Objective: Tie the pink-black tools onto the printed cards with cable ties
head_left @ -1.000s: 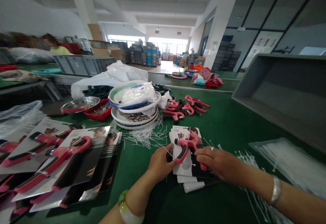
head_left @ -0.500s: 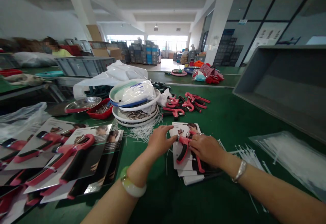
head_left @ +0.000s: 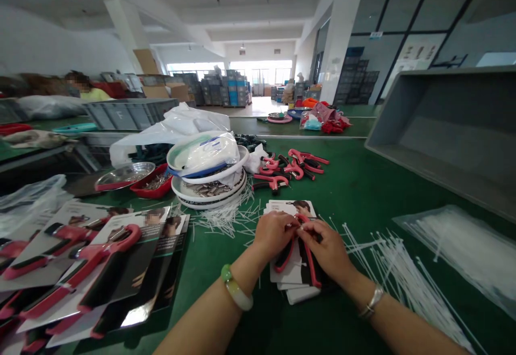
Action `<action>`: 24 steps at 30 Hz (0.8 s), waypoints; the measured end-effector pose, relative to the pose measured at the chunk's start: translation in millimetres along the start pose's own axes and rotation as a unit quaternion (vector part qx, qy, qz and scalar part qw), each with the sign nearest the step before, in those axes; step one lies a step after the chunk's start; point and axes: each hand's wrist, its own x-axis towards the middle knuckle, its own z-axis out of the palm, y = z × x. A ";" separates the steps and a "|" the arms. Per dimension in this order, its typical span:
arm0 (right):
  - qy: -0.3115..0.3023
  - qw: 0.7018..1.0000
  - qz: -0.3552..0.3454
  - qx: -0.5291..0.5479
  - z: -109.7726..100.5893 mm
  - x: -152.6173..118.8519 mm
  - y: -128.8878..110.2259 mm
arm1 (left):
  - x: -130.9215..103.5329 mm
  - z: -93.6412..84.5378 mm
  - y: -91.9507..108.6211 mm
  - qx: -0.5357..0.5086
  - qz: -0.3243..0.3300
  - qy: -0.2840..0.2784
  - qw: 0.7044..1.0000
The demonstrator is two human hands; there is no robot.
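A pink and black plier-like tool point(head_left: 311, 262) lies on a printed card point(head_left: 293, 272) on top of a small stack of cards. Over the tool's upper end, my left hand point(head_left: 276, 232) has its fingers bent together. Facing it, my right hand point(head_left: 325, 247) pinches at the same spot, its fingertips meeting those of the left. Whatever is between the fingertips is too small to make out. Loose white cable ties point(head_left: 399, 269) are spread to the right of the stack.
Carded pink tools point(head_left: 108, 258) are piled at left. Stacked white trays point(head_left: 209, 191), a red dish point(head_left: 153, 183) and loose pink tools point(head_left: 296, 165) sit farther back. At right are a grey bin point(head_left: 443, 134) and a bag of ties point(head_left: 463, 253). A person point(head_left: 91, 92) is at far left.
My left hand has moved right onto the tool and its fingers have closed. My right hand has drawn into a pinch beside it. The view has shifted slightly.
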 end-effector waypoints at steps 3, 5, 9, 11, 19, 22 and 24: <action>-0.001 0.997 0.061 0.048 5.1 -3.3 -1.2 | -2.4 1.2 0.2 0.005 0.012 0.018 1.000; 0.001 0.995 0.075 0.067 5.9 -5.5 -2.1 | -2.7 1.8 0.5 0.009 0.013 0.028 0.999; 0.006 0.995 0.070 0.077 3.6 -7.9 -3.8 | -4.1 4.5 0.7 0.001 0.015 0.048 0.999; 0.004 0.995 0.065 0.077 2.5 -7.9 -4.5 | -5.2 6.7 0.6 -0.019 0.022 0.056 0.998; 0.003 0.996 0.048 0.071 2.3 -7.9 -5.4 | -8.8 12.5 -1.7 -0.062 0.048 0.082 0.994; -0.006 0.996 0.054 0.075 1.5 -7.7 -5.5 | -9.1 13.0 -2.3 -0.056 0.049 0.090 0.993; -0.017 0.994 0.068 0.083 0.3 -6.8 -5.8 | -9.1 13.0 -2.7 -0.060 0.053 0.091 0.993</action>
